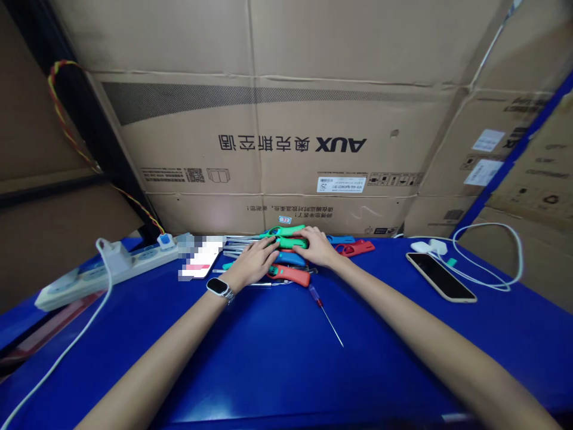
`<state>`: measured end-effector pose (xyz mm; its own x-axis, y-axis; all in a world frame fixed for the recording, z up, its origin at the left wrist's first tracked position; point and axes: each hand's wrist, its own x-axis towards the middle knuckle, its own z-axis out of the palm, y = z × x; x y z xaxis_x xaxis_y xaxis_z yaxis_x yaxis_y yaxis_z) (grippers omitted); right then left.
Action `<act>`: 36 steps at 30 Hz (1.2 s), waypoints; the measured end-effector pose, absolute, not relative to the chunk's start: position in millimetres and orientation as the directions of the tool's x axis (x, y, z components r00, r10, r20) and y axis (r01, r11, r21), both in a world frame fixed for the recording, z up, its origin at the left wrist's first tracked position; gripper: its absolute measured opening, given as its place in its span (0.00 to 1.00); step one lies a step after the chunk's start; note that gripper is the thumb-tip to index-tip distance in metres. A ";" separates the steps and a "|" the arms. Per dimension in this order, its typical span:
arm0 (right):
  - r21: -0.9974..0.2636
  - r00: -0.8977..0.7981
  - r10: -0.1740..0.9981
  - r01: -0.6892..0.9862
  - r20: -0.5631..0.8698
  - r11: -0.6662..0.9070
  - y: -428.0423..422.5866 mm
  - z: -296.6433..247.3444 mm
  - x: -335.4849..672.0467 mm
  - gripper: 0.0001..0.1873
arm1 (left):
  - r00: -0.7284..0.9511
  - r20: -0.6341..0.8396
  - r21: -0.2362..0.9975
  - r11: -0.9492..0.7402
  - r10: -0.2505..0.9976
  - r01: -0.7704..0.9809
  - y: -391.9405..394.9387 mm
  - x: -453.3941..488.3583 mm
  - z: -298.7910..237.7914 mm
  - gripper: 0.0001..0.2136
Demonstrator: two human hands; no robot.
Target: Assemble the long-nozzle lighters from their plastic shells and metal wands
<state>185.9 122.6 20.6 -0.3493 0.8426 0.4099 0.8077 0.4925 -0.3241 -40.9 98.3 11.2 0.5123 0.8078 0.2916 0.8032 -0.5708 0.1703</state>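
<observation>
Several long-nosed lighters with green, blue and red handles lie in a pile at the back of the blue table, metal tubes pointing left. My left hand [255, 261], with a watch on its wrist, rests over the tubes, fingers stretched out across them. My right hand [317, 246] curves round the handle end of a green lighter [293, 243]; its fingertips are partly hidden. Just in front of the hands are a blue lighter [290, 258] and an orange-red lighter [290, 275]. A red lighter [357, 247] lies beyond my right wrist. A screwdriver [324, 310] with a clear red handle points toward me.
A white power strip [129, 269] with plugs and cables runs along the left. Near the left hand lies a phone [203, 257] with a blurred screen. Another phone [441, 278] and a white cable [486, 280] lie right. Cardboard boxes [286, 119] wall off the back.
</observation>
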 end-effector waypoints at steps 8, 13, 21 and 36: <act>-0.228 -0.493 0.739 0.738 0.460 0.635 64.3 24.0 180.7 0.15 | 0.547 0.417 0.165 -0.653 0.725 0.739 65.1 -56.0 23.5 0.14; -0.064 -0.607 0.716 0.746 0.346 0.663 50.8 21.2 175.6 0.12 | 0.553 0.404 0.187 -0.658 0.729 0.730 44.9 -72.5 18.9 0.06; -0.094 -0.552 0.749 0.779 0.366 0.620 71.0 24.0 178.5 0.09 | 0.582 0.328 0.211 -0.658 0.744 0.723 53.8 -78.9 8.7 0.09; -0.119 -0.465 0.780 0.823 0.419 0.555 92.2 12.2 182.2 0.10 | 0.561 0.330 0.204 -0.638 0.759 0.743 70.7 -57.6 6.4 0.07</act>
